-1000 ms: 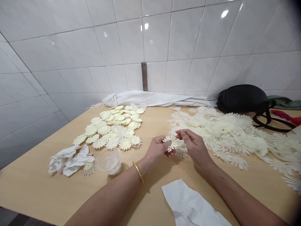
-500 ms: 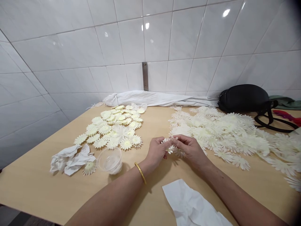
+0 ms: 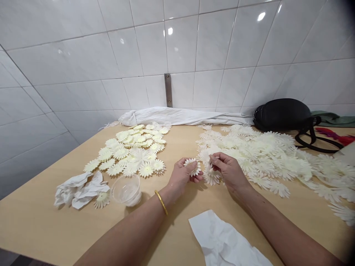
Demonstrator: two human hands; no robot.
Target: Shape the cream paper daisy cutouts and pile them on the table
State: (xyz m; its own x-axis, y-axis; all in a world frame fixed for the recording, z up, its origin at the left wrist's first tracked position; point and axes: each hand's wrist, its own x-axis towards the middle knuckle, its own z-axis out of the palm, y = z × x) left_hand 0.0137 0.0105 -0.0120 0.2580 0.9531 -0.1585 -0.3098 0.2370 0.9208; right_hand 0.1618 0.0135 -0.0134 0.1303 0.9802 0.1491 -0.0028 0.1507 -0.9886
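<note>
Flower (image 3: pixel 195 169), whitish with narrow pointed petals, held in the left hand (image 3: pixel 181 175) above the middle of the pale wooden table (image 3: pixel 177 142). Gripped with the left thumb across its petals and the left fingers curled behind and below. Faces toward the camera, petals fanned out around the thumb.

Just to the right, with a small gap between, the right hand (image 3: pixel 231 171): thumb and forefinger drawn together at the tips, other fingers bent inward. Cannot tell, at this size, of anything caught in that pinch. Right below those fingertips, a loose flower (image 3: pixel 212 178) at the near edge of the right-hand heap (image 3: pixel 257 147), spread wide and pale, overlapping many deep, reaching off toward the right edge.

Left of the hands, a smaller left-hand heap (image 3: pixel 133 149), yellower at the centres. Nearer, a see-through cup (image 3: pixel 127 190) with something whitish inside, too unclear to name. Beside it, a single flower (image 3: pixel 102 200) against crumpled tissue (image 3: pixel 80 190). Between the forearms, at the lower edge, a creased white sheet (image 3: pixel 224 240). On the left wrist, a gold-coloured bangle (image 3: pixel 161 202).

Along the back of the table, a white cloth (image 3: pixel 180 116), bunched lengthwise; to its right, a black bag (image 3: pixel 283 114) with a looped strap, green fabric (image 3: pixel 332 119) and something red (image 3: pixel 331 133). Behind, a tiled wall (image 3: pixel 181 46) with an upright metal strip (image 3: pixel 168 90).
</note>
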